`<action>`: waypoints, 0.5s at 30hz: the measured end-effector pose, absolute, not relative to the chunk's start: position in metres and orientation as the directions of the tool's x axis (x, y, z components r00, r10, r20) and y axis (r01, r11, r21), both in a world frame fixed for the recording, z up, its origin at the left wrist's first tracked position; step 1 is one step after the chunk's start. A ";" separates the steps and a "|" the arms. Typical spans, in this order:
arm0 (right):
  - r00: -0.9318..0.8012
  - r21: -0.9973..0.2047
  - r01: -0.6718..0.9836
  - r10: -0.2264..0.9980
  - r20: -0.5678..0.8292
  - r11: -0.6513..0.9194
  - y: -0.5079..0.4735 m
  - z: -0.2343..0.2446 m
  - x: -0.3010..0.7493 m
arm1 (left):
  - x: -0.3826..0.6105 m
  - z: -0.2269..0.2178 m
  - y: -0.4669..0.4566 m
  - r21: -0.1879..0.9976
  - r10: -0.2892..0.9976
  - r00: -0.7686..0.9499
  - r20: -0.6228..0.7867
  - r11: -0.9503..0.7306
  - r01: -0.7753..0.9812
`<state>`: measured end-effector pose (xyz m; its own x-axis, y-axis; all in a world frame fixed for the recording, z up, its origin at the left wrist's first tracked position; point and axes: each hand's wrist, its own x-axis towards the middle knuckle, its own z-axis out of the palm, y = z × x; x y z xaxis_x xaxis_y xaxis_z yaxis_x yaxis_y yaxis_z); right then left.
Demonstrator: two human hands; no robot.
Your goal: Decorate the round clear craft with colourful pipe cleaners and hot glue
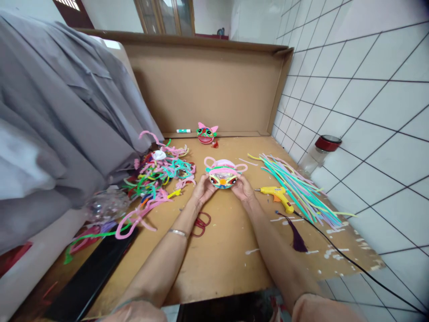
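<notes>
A small round craft head (224, 175) wrapped in pink and teal pipe cleaners, with pink ears and painted eyes, is held between both my hands over the cardboard sheet (221, 264). My left hand (203, 189) cups its left side with fingers curled round it. My right hand (241, 187) grips its right side the same way. A silver bangle sits on my left wrist. A finished pink-eared craft head (207, 133) stands farther back by the cardboard wall.
A heap of bent pipe cleaners (157, 179) lies to the left, a bundle of straight ones (298, 188) to the right. A yellow glue gun (277, 195) with black cord, a purple tassel (296, 237), red scissors (201, 222), a red-lidded jar (320, 154) and grey cloth (60, 125) surround the work.
</notes>
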<state>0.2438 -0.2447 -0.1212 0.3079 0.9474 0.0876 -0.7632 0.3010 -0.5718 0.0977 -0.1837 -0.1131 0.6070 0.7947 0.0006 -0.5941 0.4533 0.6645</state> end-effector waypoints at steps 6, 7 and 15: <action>0.302 -0.523 -0.815 0.953 -0.014 0.250 -0.243 -0.128 0.253 | 0.104 -0.114 -0.190 0.688 0.848 0.529 0.035 0.364 -0.628; 0.302 -0.513 -0.823 0.953 -0.030 0.244 -0.244 -0.128 0.254 | 0.105 -0.114 -0.191 0.696 0.853 0.520 0.037 0.351 -0.626; 0.281 -0.530 -0.816 0.960 -0.016 0.230 -0.245 -0.130 0.254 | 0.105 -0.112 -0.192 0.707 0.867 0.497 0.044 0.325 -0.628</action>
<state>0.2536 -0.2453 -0.1298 0.2812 0.9595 -0.0163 -0.8164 0.2302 -0.5297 0.1049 -0.1922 -0.1116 0.4972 0.8665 0.0436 -0.6280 0.3248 0.7072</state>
